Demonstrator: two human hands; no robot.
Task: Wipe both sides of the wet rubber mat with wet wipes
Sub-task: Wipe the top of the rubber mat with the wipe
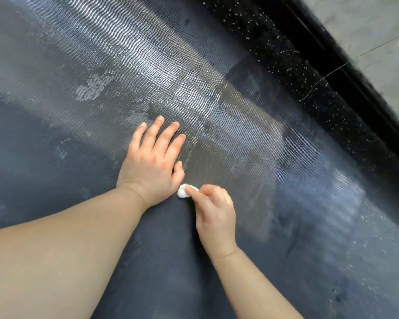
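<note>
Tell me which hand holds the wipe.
The right hand pinches the balled white wipe. The left hand lies flat on the mat, fingers spread, holding nothing.

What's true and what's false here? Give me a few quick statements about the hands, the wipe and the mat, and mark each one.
1. The left hand lies flat on the rubber mat, fingers straight. True.
2. The right hand pinches a wipe. True.
3. The wipe is spread out flat across the mat. False: it is bunched into a small white wad at the fingertips.
4. The right hand reaches further up the mat than the left hand. False: the left hand reaches further; the right sits nearer the person.
5. The mat's surface is smooth. False: it is covered in fine wavy ridges.
</note>
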